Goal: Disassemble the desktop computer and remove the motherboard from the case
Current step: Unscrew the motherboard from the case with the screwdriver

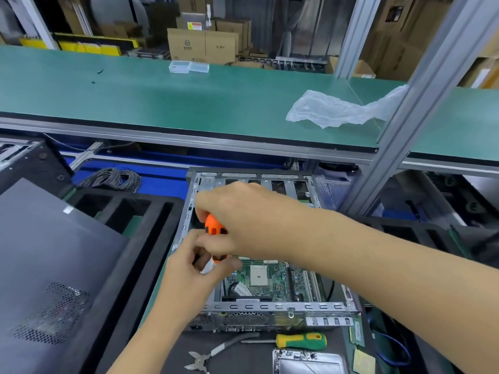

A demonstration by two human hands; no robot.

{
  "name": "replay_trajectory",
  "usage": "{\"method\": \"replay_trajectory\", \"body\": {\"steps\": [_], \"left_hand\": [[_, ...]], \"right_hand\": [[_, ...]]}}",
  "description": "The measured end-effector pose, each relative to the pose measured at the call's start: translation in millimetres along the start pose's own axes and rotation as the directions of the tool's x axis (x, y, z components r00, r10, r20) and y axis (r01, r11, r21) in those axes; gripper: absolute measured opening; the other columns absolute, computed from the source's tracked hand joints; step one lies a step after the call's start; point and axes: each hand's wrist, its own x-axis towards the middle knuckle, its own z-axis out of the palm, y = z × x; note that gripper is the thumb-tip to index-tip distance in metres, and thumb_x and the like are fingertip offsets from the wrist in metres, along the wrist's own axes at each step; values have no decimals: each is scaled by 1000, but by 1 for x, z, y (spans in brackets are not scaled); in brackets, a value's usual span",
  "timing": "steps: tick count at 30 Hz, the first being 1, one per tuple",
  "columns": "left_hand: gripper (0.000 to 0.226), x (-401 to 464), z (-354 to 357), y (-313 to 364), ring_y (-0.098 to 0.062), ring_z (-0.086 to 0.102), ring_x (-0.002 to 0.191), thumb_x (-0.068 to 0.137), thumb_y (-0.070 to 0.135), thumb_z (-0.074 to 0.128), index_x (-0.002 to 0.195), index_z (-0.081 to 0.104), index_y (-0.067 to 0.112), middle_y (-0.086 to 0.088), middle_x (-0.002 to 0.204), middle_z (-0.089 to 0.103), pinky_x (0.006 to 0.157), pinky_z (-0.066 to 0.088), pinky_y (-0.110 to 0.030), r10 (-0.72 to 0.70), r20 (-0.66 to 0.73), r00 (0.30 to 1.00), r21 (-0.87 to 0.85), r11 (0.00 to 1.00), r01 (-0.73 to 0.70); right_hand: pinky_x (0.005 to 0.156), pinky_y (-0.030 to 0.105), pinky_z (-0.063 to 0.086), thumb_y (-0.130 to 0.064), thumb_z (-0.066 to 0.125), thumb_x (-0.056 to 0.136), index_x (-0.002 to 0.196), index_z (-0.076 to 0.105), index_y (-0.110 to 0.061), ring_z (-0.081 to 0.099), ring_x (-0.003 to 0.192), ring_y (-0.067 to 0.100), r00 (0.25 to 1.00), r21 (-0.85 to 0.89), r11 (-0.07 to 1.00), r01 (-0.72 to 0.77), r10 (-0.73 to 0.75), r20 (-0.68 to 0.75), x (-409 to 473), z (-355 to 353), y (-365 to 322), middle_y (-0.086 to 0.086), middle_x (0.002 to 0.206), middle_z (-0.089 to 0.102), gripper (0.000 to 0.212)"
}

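An open metal computer case (272, 306) lies on the bench with its green motherboard (280, 282) inside, a square CPU socket showing near the middle. My right hand (243, 220) reaches in from the right and grips the orange and black handle of a screwdriver (213, 228), held upright over the board's left part. My left hand (199, 268) comes up from below and pinches the lower shaft of the same screwdriver. The tip is hidden behind my fingers.
A green and yellow screwdriver (301, 341), pliers (213, 354) and a removed metal part (307, 361) lie in front of the case. The grey side panel (51, 265) rests on black foam at left. A plastic bag (337, 109) lies on the green shelf (162, 98) behind.
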Motion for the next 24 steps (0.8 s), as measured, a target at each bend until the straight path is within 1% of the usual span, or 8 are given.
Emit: {"method": "replay_trajectory", "body": {"steps": [4,7,9,12,14,16,19,24], "left_hand": [[27,-3,-7,7,-5,29,55,85,48,58,82,64,21,12,59,32,53,27,-14,84,90,992,92,992,-92],[31,-2,-9,12,-7,24,53,81,49,62,65,51,24,9,56,24,52,21,-18,105,54,993,174,978,-113],[28,1,-7,15,-11,25,54,74,47,68,67,49,27,-3,57,29,51,22,-21,52,5,999,205,977,-52],[37,5,-2,13,-11,37,56,68,41,71,79,54,9,-7,67,52,49,32,-20,-26,-33,999,217,976,32],[44,7,2,14,-14,39,57,65,43,72,77,55,4,-5,66,51,50,32,-24,-30,-41,999,209,977,38],[41,6,5,15,-11,33,54,64,42,78,72,50,13,4,59,43,49,27,-21,-8,-49,999,199,980,18],[35,0,2,15,-8,27,53,67,50,72,74,47,27,11,57,34,48,24,-14,3,-22,1000,142,990,0],[30,-6,-5,15,-8,25,55,83,47,58,65,40,32,9,57,25,51,22,-17,82,90,993,168,981,-97]], "right_hand": [[77,39,51,-31,66,84,105,47,-26,52,92,16,997,185,983,-5,-10,82,-3,-5,7,-9,94,55,29],[78,35,50,-25,68,82,106,54,-28,50,87,5,991,228,974,-4,-26,130,-4,-8,10,-13,93,57,29],[76,37,50,-32,65,84,103,52,-31,50,85,4,991,237,972,-1,-31,128,-6,-6,9,-14,91,55,23],[65,37,45,-70,53,84,92,41,-25,46,73,15,997,16,1000,-27,26,67,-8,0,5,-6,82,46,47],[54,35,37,-77,47,82,86,34,-22,37,58,16,999,-167,985,-44,46,6,-5,4,1,-2,70,40,57],[51,34,33,-66,49,88,86,34,-20,33,54,17,999,-222,974,-37,34,-15,-2,4,-1,-2,65,36,48],[61,37,46,-45,54,91,91,38,-24,51,72,25,997,-139,990,19,-8,80,-1,2,-1,0,82,53,27],[70,30,40,-26,62,89,103,44,-27,44,91,12,974,53,998,16,-28,226,-4,-8,2,-8,104,50,23]]}}
